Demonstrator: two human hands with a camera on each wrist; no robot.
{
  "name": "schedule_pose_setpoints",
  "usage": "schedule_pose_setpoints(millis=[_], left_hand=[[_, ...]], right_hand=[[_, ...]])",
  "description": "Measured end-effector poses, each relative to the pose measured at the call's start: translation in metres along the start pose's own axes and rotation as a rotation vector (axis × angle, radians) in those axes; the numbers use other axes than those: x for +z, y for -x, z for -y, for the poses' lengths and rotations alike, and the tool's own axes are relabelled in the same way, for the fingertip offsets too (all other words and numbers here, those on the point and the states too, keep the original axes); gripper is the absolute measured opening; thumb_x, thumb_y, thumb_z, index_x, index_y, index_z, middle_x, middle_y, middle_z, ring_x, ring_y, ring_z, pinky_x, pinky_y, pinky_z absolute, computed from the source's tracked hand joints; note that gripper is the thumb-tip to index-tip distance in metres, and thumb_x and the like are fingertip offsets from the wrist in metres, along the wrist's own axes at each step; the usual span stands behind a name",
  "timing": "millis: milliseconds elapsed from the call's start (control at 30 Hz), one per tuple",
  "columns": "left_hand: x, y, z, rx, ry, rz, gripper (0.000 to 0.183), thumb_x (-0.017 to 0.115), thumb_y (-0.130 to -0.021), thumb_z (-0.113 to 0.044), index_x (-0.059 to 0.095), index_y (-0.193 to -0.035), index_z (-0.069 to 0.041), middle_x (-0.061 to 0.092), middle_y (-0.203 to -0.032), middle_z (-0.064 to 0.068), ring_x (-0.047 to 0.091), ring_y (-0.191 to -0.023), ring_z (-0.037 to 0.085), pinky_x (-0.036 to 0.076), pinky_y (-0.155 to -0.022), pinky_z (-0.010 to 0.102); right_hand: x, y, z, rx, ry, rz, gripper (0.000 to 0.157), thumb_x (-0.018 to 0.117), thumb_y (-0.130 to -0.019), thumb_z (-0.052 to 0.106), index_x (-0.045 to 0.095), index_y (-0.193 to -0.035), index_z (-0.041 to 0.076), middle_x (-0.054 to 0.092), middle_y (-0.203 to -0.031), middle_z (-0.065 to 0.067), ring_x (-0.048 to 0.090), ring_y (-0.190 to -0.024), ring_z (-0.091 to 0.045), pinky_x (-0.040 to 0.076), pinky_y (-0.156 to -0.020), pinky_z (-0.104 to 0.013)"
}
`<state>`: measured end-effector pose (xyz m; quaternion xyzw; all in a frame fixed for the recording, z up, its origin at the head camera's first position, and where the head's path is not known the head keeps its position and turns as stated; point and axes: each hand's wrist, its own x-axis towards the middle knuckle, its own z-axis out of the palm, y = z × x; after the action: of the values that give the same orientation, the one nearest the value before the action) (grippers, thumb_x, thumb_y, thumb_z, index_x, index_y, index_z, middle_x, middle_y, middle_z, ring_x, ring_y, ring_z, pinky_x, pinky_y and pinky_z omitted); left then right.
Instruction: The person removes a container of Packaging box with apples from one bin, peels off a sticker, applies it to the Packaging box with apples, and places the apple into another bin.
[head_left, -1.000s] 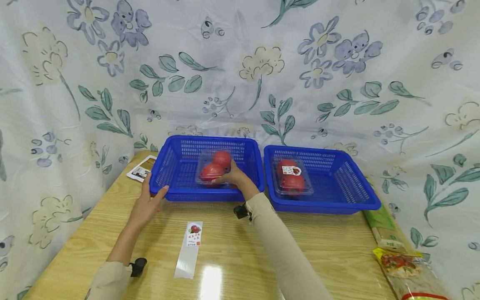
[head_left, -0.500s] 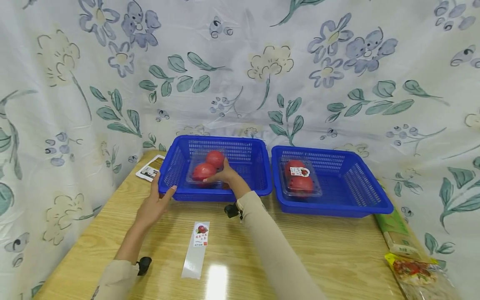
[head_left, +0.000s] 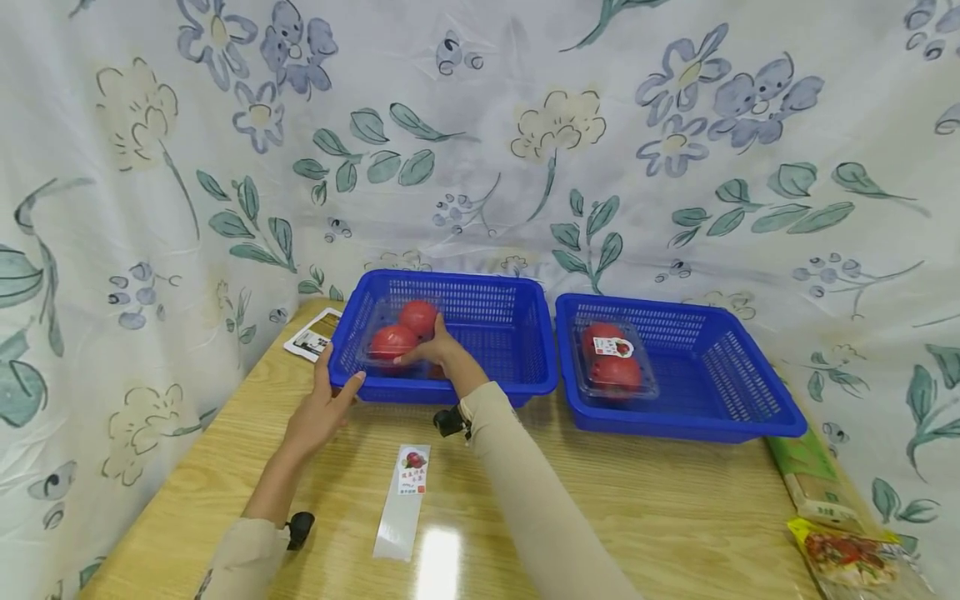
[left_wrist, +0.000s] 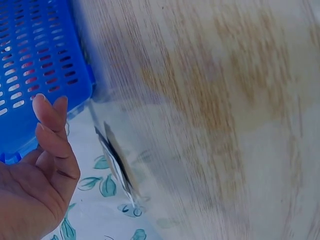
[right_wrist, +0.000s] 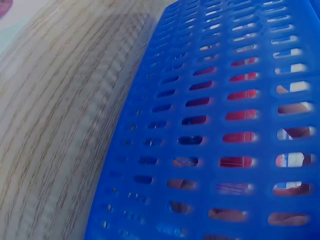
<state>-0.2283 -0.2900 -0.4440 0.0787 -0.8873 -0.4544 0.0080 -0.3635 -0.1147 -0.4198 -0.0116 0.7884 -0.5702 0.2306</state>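
A clear plastic box of red round fruit (head_left: 394, 342) lies in the left part of a blue plastic basket (head_left: 491, 390). My right hand (head_left: 442, 350) reaches over the front rim and grips the box's right side, thumb at the front and fingers behind. In the right wrist view, the basket's slotted wall (right_wrist: 172, 135) covers most of that hand; red fruit shows through the slots. My left hand (head_left: 318, 417) holds the basket's front left corner, thumb at the front and fingers along the left wall. The left wrist view shows its bent fingers (left_wrist: 57, 145) against the outer wall.
To the right, a second blue basket (head_left: 705, 429) holds a similar labelled fruit box (head_left: 617, 371). A fruit sticker on a backing strip (head_left: 401, 508) lies in front. A white-framed card (head_left: 311, 333) is at the left; packaged food (head_left: 855, 558) and a green pack (head_left: 813, 475) are at the right edge.
My right hand has slid the fruit box leftward inside the left basket. My left hand stays at the corner. The head view has turned a little left, so everything appears further right.
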Motion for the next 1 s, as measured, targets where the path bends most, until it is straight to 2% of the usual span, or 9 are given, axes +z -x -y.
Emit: schedule_pose_setpoints(millis=[67, 267, 367, 533, 667, 733, 800, 900, 1000], left_hand=[[-0.0004, 0.0003, -0.0012, 0.0, 0.006, 0.005, 0.088, 0.04, -0.099, -0.064, -0.017, -0.157, -0.031, 0.06, -0.128, 0.031, 0.066, -0.106, 0.039, 0.056, -0.071, 0.037], [-0.0018, 0.0014, -0.0033, -0.01, -0.028, -0.005, 0.087, 0.039, -0.1, -0.062, -0.017, -0.157, -0.029, 0.055, -0.131, 0.033, 0.069, -0.089, 0.034, 0.051, -0.065, 0.034], [-0.0013, 0.0011, -0.0034, -0.002, -0.015, -0.011, 0.087, 0.04, -0.1, -0.061, -0.016, -0.157, -0.029, 0.057, -0.13, 0.033, 0.068, -0.089, 0.034, 0.05, -0.065, 0.033], [0.0004, 0.0001, -0.0031, 0.009, 0.015, -0.013, 0.086, 0.042, -0.1, -0.059, -0.014, -0.158, -0.028, 0.06, -0.125, 0.031, 0.068, -0.09, 0.033, 0.051, -0.066, 0.034], [0.0007, 0.0002, -0.0032, 0.003, 0.018, -0.012, 0.086, 0.041, -0.1, -0.06, -0.014, -0.158, -0.029, 0.06, -0.123, 0.03, 0.067, -0.085, 0.031, 0.049, -0.065, 0.032], [0.001, 0.0004, -0.0034, 0.003, 0.029, -0.01, 0.085, 0.041, -0.1, -0.06, -0.014, -0.158, -0.03, 0.061, -0.122, 0.03, 0.066, -0.089, 0.033, 0.049, -0.065, 0.033], [0.0006, 0.0004, -0.0035, 0.004, 0.039, -0.004, 0.085, 0.041, -0.1, -0.059, -0.014, -0.158, -0.03, 0.06, -0.122, 0.03, 0.065, -0.097, 0.035, 0.051, -0.067, 0.034], [-0.0003, -0.0003, -0.0026, 0.009, 0.047, 0.007, 0.086, 0.041, -0.101, -0.059, -0.015, -0.158, -0.028, 0.058, -0.124, 0.031, 0.062, -0.104, 0.037, 0.053, -0.069, 0.036], [-0.0011, -0.0009, -0.0014, 0.01, 0.04, 0.021, 0.087, 0.041, -0.101, -0.059, -0.015, -0.158, -0.026, 0.058, -0.122, 0.03, 0.061, -0.103, 0.035, 0.052, -0.069, 0.035]], right_hand=[[0.0002, 0.0005, 0.0016, 0.011, -0.005, -0.002, 0.124, 0.085, -0.075, 0.005, -0.003, -0.161, 0.023, 0.017, -0.165, -0.012, 0.033, -0.144, -0.032, 0.04, -0.11, -0.047], [0.0006, 0.004, 0.0045, 0.021, -0.062, 0.019, 0.125, 0.086, -0.076, 0.009, -0.006, -0.16, 0.026, 0.016, -0.165, -0.013, 0.044, -0.135, -0.039, 0.049, -0.1, -0.05], [0.0007, 0.0041, 0.0056, 0.015, -0.115, 0.038, 0.127, 0.085, -0.077, 0.009, -0.008, -0.16, 0.027, 0.013, -0.165, -0.014, 0.047, -0.133, -0.04, 0.051, -0.098, -0.05], [0.0003, 0.0019, 0.0055, 0.018, -0.145, 0.04, 0.126, 0.085, -0.078, 0.013, -0.01, -0.16, 0.027, 0.016, -0.163, -0.017, 0.064, -0.092, -0.031, 0.058, -0.076, -0.038], [-0.0017, 0.0005, 0.0064, 0.043, -0.204, 0.055, 0.124, 0.084, -0.079, 0.014, -0.01, -0.159, 0.033, 0.023, -0.16, -0.02, 0.056, -0.06, -0.02, 0.053, -0.055, -0.026], [-0.003, 0.0003, 0.0073, 0.051, -0.281, 0.068, 0.122, 0.082, -0.079, 0.008, -0.007, -0.159, 0.036, 0.026, -0.158, -0.02, 0.062, -0.065, -0.024, 0.058, -0.062, -0.031], [-0.0043, 0.0015, 0.0082, 0.056, -0.37, 0.084, 0.119, 0.078, -0.08, 0.0, -0.004, -0.159, 0.038, 0.025, -0.158, -0.02, 0.068, -0.087, -0.036, 0.06, -0.076, -0.041], [-0.0048, 0.0011, 0.0078, 0.05, -0.48, 0.096, 0.115, 0.073, -0.08, -0.008, 0.004, -0.159, 0.038, 0.025, -0.158, -0.018, 0.055, -0.119, -0.053, 0.051, -0.093, -0.054], [-0.0052, 0.0004, 0.0059, 0.06, -0.54, 0.095, 0.112, 0.07, -0.081, -0.011, 0.007, -0.159, 0.038, 0.024, -0.159, -0.018, 0.046, -0.128, -0.055, 0.05, -0.093, -0.055]])
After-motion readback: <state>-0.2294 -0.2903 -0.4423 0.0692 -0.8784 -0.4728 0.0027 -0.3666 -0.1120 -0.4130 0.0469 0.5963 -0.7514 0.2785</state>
